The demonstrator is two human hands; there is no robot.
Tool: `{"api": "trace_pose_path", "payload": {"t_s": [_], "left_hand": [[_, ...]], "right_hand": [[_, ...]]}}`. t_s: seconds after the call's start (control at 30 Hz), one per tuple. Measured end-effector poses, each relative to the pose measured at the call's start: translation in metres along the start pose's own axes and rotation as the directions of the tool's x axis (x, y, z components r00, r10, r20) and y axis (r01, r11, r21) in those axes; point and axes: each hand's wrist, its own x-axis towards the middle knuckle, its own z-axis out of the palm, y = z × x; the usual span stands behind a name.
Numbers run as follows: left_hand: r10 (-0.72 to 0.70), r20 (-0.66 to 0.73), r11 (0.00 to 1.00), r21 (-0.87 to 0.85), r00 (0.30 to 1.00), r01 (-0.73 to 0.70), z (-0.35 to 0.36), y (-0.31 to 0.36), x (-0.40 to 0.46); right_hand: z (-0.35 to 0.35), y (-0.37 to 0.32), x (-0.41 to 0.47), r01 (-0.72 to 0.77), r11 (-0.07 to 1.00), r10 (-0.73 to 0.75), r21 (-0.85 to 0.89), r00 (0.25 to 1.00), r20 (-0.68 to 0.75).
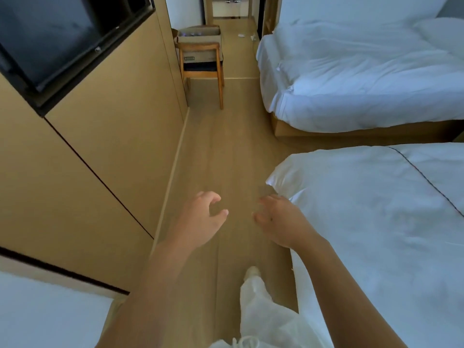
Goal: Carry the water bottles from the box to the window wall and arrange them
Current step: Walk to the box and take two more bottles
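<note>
A cardboard box stands on a wooden chair far ahead, against the left wall. Bottle tops show faintly inside its open top. My left hand and my right hand reach forward at waist height over the wooden floor, well short of the chair. Both hands hold nothing, with fingers loosely curled. The window wall is out of view.
Two beds with white covers line the right side. A tan panelled wall with a dark screen runs along the left. The floor aisle leads to the chair. My white-trousered leg steps forward.
</note>
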Motion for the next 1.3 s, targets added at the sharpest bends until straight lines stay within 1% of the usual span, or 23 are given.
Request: {"api": "trace_pose_path", "payload": {"t_s": [0.1,0.2,0.37,0.5,0.67,0.77,0.97,1.3], "left_hand": [[-0.03,-0.006,1.0,-0.011,1.0,0.03,-0.007,-0.006,0.057],[-0.058,-0.042,0.998,-0.003,0.997,0.058,-0.016,-0.005,0.123],[-0.088,-0.074,0.996,0.02,0.993,0.09,-0.039,0.01,0.24],[-0.111,-0.103,0.993,0.021,0.988,0.114,-0.049,0.013,0.314],[-0.151,-0.126,0.988,0.006,0.98,0.153,-0.058,0.004,0.391],[-0.132,-0.155,0.991,0.002,0.979,0.134,-0.061,-0.005,0.443],[-0.096,-0.137,0.995,0.005,0.986,0.097,-0.077,-0.032,0.565],[-0.061,-0.132,0.996,0.055,0.989,0.068,-0.16,-0.078,0.791]], "right_hand": [[-0.003,0.005,0.062,0.039,0.999,-0.039,0.014,0.999,-0.005],[-0.012,0.013,0.13,0.077,0.997,-0.077,-0.008,0.997,-0.011],[-0.044,0.024,0.248,0.134,0.99,-0.134,-0.039,0.991,0.006],[-0.066,0.03,0.327,0.179,0.981,-0.177,-0.074,0.984,0.028],[-0.074,0.038,0.402,0.187,0.98,-0.182,-0.065,0.98,0.08],[-0.081,0.042,0.452,0.194,0.979,-0.19,-0.058,0.979,0.07],[-0.096,0.036,0.568,0.194,0.979,-0.189,-0.068,0.979,0.072],[-0.135,0.008,0.795,0.13,0.987,-0.124,-0.094,0.99,0.066]]}}
